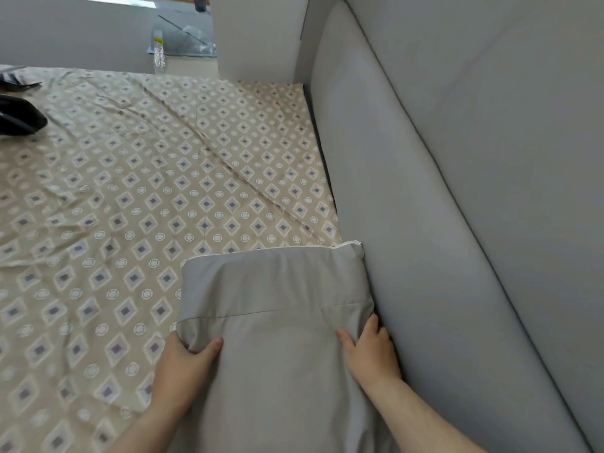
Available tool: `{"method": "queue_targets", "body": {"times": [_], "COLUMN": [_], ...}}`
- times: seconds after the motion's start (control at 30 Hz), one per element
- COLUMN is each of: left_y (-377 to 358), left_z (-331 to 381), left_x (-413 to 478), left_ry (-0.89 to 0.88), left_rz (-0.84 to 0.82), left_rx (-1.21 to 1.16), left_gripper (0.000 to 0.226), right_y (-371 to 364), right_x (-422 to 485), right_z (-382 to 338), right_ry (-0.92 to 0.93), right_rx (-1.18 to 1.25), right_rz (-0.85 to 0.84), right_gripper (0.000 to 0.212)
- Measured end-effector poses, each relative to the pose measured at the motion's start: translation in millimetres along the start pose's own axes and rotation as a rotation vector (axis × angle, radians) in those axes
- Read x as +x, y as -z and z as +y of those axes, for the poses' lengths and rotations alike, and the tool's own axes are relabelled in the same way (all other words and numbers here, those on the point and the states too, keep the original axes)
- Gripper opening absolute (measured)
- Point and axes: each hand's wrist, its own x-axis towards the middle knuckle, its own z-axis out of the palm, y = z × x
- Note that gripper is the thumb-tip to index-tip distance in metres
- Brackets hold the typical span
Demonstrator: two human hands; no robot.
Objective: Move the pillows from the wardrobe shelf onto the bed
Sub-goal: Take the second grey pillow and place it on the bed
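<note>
Item under inspection: one grey pillow (pixel 277 302), at the near right corner of the bed (pixel 137 178), its right side against the grey padded headboard (pixel 434 204). The far end of the pillow lies over the patterned sheet; the near end runs out of the bottom of the view between the person's forearms. Whether its full weight is down on the sheet cannot be told.

Hands: the left hand (pixel 184 366) grasps the pillow's left side, thumb on top and fingers tucked beneath. The right hand (pixel 371 351) grasps the right side, thumb on top and fingers wrapped over the side, just beside the headboard. Neither hand has let go.

Progress, as judged: this pillow has reached the bed and is being set at the headboard edge, so the step in hand is placement. What is left for it is to let go. No other pillow shows on the sheet along the headboard edge. The wardrobe shelf is out of view, so how many pillows are left there cannot be stated.

Other items: a black object (pixel 18 117) at the left edge of the bed, and a white cabinet (pixel 258 37) beyond the far right corner
</note>
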Motion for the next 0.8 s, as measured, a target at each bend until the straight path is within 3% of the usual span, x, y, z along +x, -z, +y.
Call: {"method": "queue_targets", "body": {"times": [0.1,0.17,0.23,0.33,0.47,0.8], "left_y": [3.7,0.0,-8.8,-27.8,-48.3,-41.4], "left_z": [5.3,13.6,19.7,11.5,-6.5,-1.2], "left_x": [-1.1,-1.2,3.5,15.6,33.8,37.6], "left_ry": [-0.294,-0.589,-0.711,-0.747,-0.720,-0.675], "left_rz": [0.073,0.051,-0.015,-0.088,-0.108,-0.170], "left_rx": [0.324,0.481,0.552,0.662,0.717,0.794], "left_gripper": [0.093,0.099,0.094,0.087,0.087,0.090], "right_y": [-2.7,-7.9,-12.0,-38.8,-68.4,-52.3], "right_x": [-5.5,-2.0,5.4,22.6,38.0,35.9], "right_z": [-8.6,-16.3,-21.7,-15.4,-16.0,-24.7], "right_ry": [0.229,0.463,0.523,0.492,0.465,0.431], "right_rx": [-0.147,-0.133,-0.157,-0.228,-0.220,-0.251], "right_rz": [0.226,0.342,0.247,0.123,0.105,0.028], "right_gripper": [0.082,0.075,0.075,0.076,0.077,0.076]}}
